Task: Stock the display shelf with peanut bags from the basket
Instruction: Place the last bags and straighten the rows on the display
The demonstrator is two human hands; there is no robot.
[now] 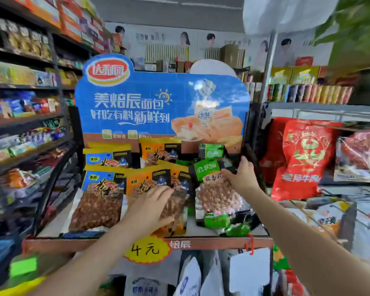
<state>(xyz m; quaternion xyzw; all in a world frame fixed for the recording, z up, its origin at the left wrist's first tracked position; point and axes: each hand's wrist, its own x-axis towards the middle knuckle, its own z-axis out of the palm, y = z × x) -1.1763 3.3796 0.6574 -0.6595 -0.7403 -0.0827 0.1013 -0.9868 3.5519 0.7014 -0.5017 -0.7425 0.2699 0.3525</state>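
Reaching into the middle of the frame, both bare hands are working on the angled cardboard display shelf (201, 244) with its brown front lip and tall blue printed backboard. The left hand (153, 207) is lying with fingers spread and fairly straight on top of an orange-topped clear plastic bag of dark peanuts (158, 189) at the centre of the shelf, pressing or sliding it rather than gripping it, as far as the blur allows. The right hand (241, 177) is holding the upper right edge of a green-topped clear bag of pale peanuts (218, 195) right of centre, its fingers curling behind the bag's top while the thumb is sitting on the front. Bags are already filling much of the shelf: a blue-topped bag of dark peanuts (98, 199) is lying at the lower left of the display, more blue and orange bags are standing in a back row above it, and further green bags are showing behind and beneath the one in hand. Stocking therefore seems well advanced, with this moment looking like placing or straightening the front row. Bare shelf floor is showing only along the front edge and between the orange and green stacks, so little room appears to be left. No basket is showing plainly anywhere in the frame, so how many bags remain cannot be told. A yellow jagged price tag (146, 248) is hanging below the lip.
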